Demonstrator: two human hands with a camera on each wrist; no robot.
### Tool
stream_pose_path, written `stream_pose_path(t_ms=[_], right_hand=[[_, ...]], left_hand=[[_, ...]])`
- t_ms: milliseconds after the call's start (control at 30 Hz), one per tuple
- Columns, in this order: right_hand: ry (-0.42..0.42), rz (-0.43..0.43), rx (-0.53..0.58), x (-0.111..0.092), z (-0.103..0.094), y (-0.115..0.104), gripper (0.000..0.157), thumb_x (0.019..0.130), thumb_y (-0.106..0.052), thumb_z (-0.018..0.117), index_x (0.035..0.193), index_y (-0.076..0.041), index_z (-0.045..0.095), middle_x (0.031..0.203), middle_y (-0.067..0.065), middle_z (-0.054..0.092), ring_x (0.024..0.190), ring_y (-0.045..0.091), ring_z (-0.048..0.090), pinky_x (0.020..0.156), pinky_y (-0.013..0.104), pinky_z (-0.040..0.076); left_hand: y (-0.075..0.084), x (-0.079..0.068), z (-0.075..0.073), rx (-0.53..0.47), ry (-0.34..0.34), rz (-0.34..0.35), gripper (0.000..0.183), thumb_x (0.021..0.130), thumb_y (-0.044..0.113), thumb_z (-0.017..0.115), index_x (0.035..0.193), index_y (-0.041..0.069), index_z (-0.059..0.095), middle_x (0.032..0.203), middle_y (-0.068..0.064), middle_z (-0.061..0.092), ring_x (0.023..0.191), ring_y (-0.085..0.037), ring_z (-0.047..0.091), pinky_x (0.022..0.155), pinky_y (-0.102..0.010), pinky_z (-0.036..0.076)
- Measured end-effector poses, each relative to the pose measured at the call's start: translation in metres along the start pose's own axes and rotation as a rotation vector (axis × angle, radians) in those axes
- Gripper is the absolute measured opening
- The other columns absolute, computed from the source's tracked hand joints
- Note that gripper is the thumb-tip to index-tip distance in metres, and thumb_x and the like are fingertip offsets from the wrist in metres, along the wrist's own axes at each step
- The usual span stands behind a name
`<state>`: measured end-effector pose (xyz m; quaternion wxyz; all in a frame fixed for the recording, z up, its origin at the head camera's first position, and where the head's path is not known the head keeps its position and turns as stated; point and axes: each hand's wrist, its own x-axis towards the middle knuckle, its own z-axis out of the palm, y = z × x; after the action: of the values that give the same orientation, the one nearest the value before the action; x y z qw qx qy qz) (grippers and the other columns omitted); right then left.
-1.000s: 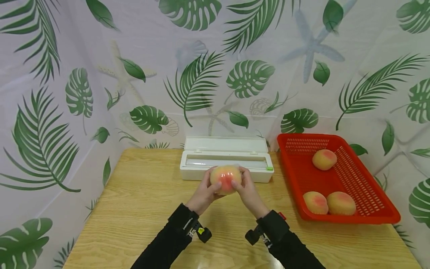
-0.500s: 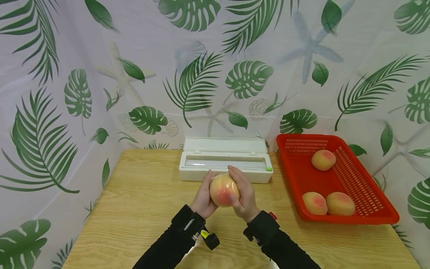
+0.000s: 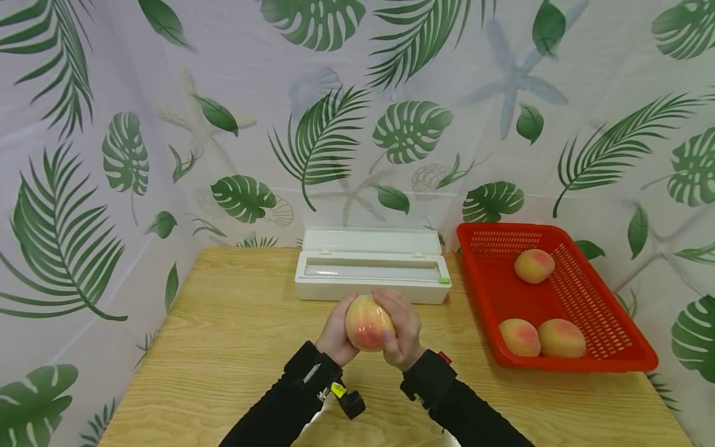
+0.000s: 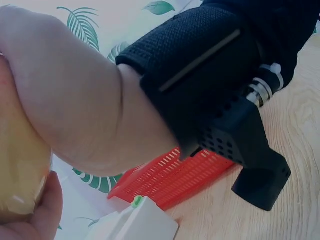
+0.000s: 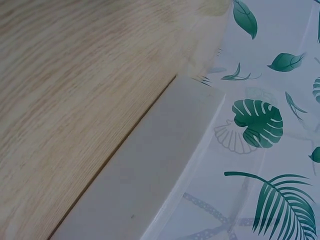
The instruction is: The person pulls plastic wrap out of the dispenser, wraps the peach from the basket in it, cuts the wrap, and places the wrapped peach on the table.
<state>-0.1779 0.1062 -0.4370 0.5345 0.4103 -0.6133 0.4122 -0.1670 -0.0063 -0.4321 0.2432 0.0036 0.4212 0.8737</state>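
Note:
Between my two hands is a yellow-pink peach [image 3: 367, 324], its surface glossy as if covered in clear film. My left hand [image 3: 336, 334] cups it from the left, and my right hand [image 3: 404, 328] grips its right side with the thumb across the front. In the left wrist view, part of the peach [image 4: 20, 165] shows at the left edge, against the left hand [image 4: 70, 95]. Behind the hands stands a white cling film dispenser [image 3: 371, 292] with its lid raised. The right wrist view shows no hand, only the dispenser's white side [image 5: 135, 160] and the wooden table.
A red plastic basket [image 3: 480, 298] stands at the right of the wooden table [image 3: 223, 347]. It holds one peach [image 3: 534, 266] at the back and two peaches [image 3: 561, 338] at the front. A leaf-patterned cloth [image 3: 346, 74] hangs behind the table.
Both hands have come down and nearer with the peach, away from the dispenser. The peach has been turned, and the right hand has shifted from its fingertip hold to wrap round the right side.

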Motion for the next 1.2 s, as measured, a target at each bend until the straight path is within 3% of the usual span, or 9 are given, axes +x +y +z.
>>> stream_pose_path(t_ms=[67,367,533,600,700,833,933,1067,1200], right_hand=[[0.011,-0.010,-0.001,0.007,0.001,-0.005,0.052,0.089,-0.031,0.031,0.088,0.016,0.055,0.082,0.025,0.057,0.073,0.033,0.055,0.072,0.037,0.047],[0.041,0.000,0.034,0.007,0.004,-0.007,0.053,0.086,-0.032,0.032,0.083,0.015,0.055,0.079,0.025,0.057,0.071,0.033,0.056,0.069,0.038,0.047],[0.019,0.046,0.047,-0.006,0.003,0.000,0.055,0.087,-0.035,0.032,0.086,0.015,0.055,0.083,0.024,0.058,0.075,0.032,0.056,0.072,0.035,0.047],[-0.004,0.109,0.063,-0.013,0.001,0.004,0.057,0.088,-0.037,0.032,0.091,0.016,0.054,0.087,0.025,0.057,0.079,0.031,0.056,0.077,0.032,0.046],[-0.043,0.281,0.103,-0.017,-0.005,0.008,0.058,0.089,-0.038,0.031,0.100,0.014,0.054,0.095,0.025,0.056,0.088,0.027,0.055,0.083,0.027,0.042],[-0.096,0.566,0.215,-0.015,-0.012,0.011,0.055,0.090,-0.035,0.028,0.115,0.010,0.048,0.107,0.026,0.052,0.099,0.021,0.050,0.087,0.024,0.038],[-0.150,0.727,0.344,-0.011,-0.018,0.011,0.050,0.090,-0.026,0.023,0.125,0.008,0.038,0.120,0.024,0.043,0.108,0.020,0.043,0.092,0.026,0.035],[-0.204,0.799,0.393,-0.007,-0.025,0.010,0.045,0.088,-0.011,0.022,0.127,0.007,0.034,0.126,0.021,0.038,0.114,0.020,0.037,0.095,0.028,0.031],[-0.194,0.668,0.295,-0.006,-0.025,0.013,0.037,0.087,-0.008,0.032,0.117,0.012,0.041,0.121,0.027,0.042,0.116,0.024,0.038,0.097,0.030,0.028]], left_hand=[[0.001,-0.001,0.000,-0.001,-0.002,0.005,0.031,0.093,0.038,0.030,0.097,0.015,0.050,0.098,0.002,0.048,0.090,-0.011,0.046,0.082,-0.026,0.035],[0.005,-0.006,0.001,-0.011,-0.036,0.018,0.029,0.093,0.033,0.029,0.096,0.015,0.052,0.097,0.003,0.051,0.090,-0.010,0.048,0.082,-0.026,0.038],[0.004,-0.005,0.000,0.001,-0.032,0.008,0.030,0.094,0.034,0.028,0.097,0.015,0.051,0.098,0.002,0.050,0.090,-0.010,0.048,0.081,-0.026,0.038],[0.004,-0.003,-0.001,-0.002,-0.042,-0.003,0.034,0.094,0.038,0.026,0.098,0.015,0.051,0.100,0.001,0.049,0.091,-0.011,0.047,0.081,-0.027,0.038],[0.005,0.000,-0.002,-0.035,-0.109,-0.008,0.040,0.093,0.041,0.021,0.106,0.013,0.047,0.109,-0.001,0.045,0.098,-0.014,0.044,0.083,-0.030,0.036],[0.008,0.004,-0.006,-0.073,-0.220,0.010,0.042,0.091,0.032,0.017,0.122,0.010,0.036,0.122,-0.005,0.037,0.105,-0.016,0.040,0.086,-0.033,0.033],[0.012,0.005,-0.009,-0.078,-0.239,0.042,0.036,0.091,0.024,0.020,0.123,0.011,0.032,0.125,-0.005,0.034,0.105,-0.016,0.040,0.085,-0.031,0.035],[0.015,0.006,-0.012,-0.064,-0.184,0.094,0.026,0.096,0.028,0.027,0.119,0.017,0.031,0.124,-0.005,0.033,0.104,-0.017,0.040,0.082,-0.030,0.036],[0.013,0.007,-0.009,-0.051,-0.109,0.094,0.039,0.094,0.042,0.034,0.124,0.017,0.036,0.123,-0.005,0.037,0.104,-0.018,0.041,0.082,-0.034,0.036]])
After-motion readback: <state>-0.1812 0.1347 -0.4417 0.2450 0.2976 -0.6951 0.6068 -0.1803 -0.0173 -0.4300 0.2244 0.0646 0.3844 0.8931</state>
